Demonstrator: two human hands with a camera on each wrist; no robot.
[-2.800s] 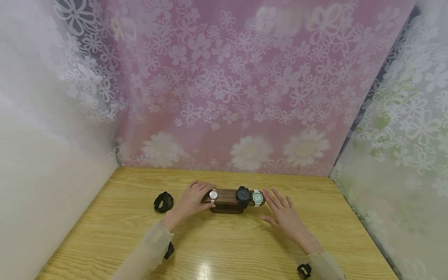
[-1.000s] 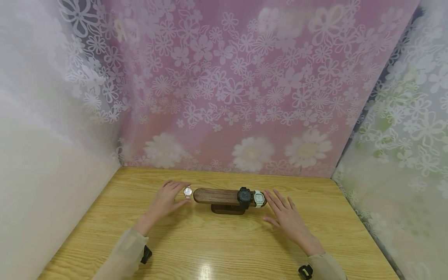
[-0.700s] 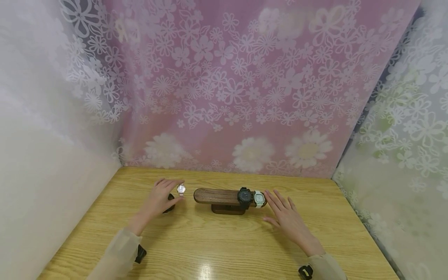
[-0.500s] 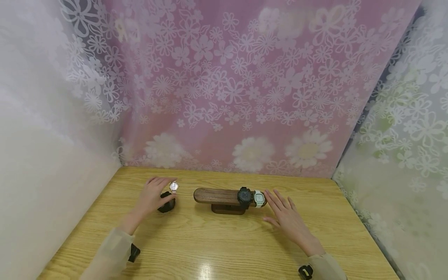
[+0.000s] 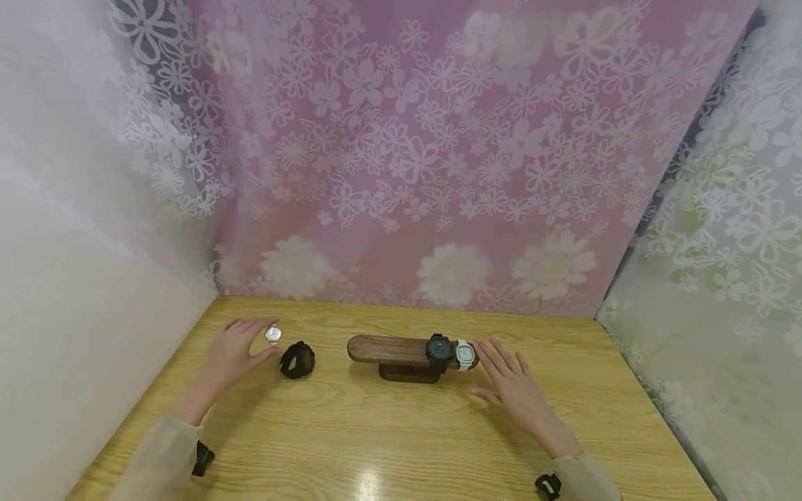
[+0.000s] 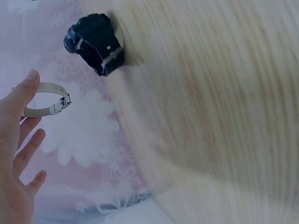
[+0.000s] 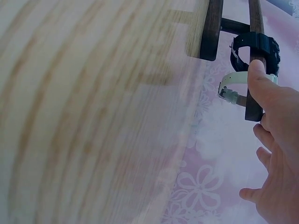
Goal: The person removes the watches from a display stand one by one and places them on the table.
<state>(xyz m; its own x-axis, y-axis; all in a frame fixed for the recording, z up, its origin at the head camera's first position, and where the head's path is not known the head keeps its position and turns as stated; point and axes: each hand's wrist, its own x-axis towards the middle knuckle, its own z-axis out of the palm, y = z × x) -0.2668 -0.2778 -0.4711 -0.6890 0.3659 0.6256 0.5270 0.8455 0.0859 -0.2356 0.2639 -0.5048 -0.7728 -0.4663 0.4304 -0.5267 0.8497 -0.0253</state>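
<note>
- On my head feed, the left hand (image 5: pixel 228 351) has travelled toward the left side of the frame, fingers narrowed in a pinch on the small pale-strapped watch (image 5: pixel 273 334).
- That watch sat on the left end of the wooden stand (image 5: pixel 388 350) earlier; I now see it held left of centre, well apart from the stand.
- The loose black watch (image 5: pixel 305 359), covered by that hand a second ago, shows whole on the counter (image 5: pixel 376 431).
- The right hand (image 5: pixel 516 390) hasn't shifted: fingers straight and spread, touching the stand's right end.
- The mounted black watch (image 5: pixel 438 350) and white watch (image 5: pixel 465 354) remain there, right of centre.
</note>
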